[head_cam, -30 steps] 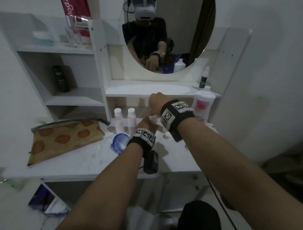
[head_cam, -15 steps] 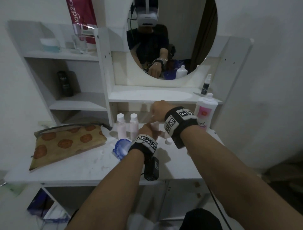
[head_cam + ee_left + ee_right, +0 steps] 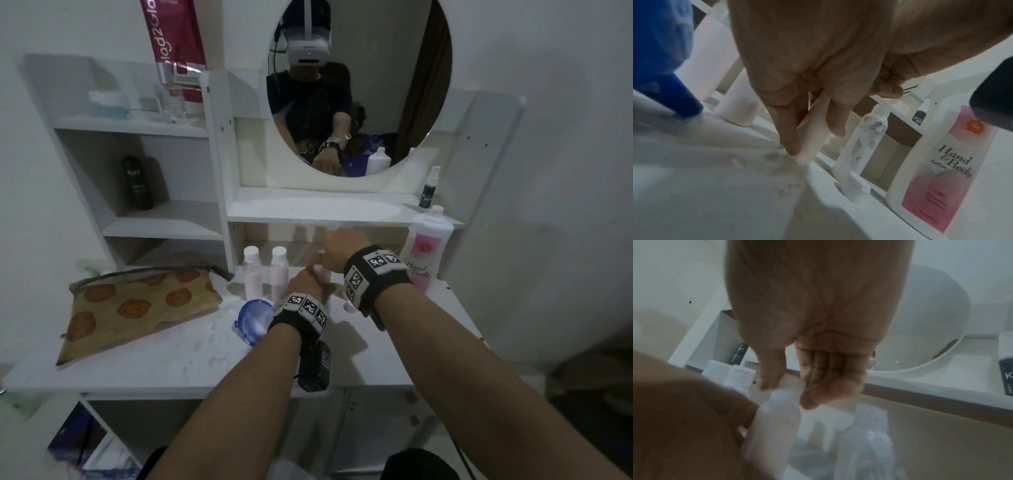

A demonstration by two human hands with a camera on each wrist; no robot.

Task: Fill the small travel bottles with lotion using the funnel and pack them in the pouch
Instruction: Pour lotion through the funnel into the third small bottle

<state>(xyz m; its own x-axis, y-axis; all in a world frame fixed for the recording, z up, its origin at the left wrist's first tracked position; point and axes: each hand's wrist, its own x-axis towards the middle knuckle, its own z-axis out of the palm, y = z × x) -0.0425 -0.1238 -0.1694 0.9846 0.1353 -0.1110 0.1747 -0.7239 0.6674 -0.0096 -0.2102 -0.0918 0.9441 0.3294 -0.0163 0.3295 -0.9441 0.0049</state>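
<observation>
My left hand point(image 3: 813, 91) grips a filled travel bottle point(image 3: 813, 129) standing upright on the tabletop point(image 3: 164, 356). My right hand point(image 3: 813, 366) pinches its neck between thumb and fingers. An uncapped, lotion-smeared bottle point(image 3: 863, 142) stands just beside it, near the Hand & Body lotion bottle point(image 3: 424, 253). The pouch point(image 3: 137, 308) lies well left.

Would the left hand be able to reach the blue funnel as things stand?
Probably yes: the blue funnel lies right beside the left hand, nothing between, but that hand holds a small bottle and must release it first.
</observation>
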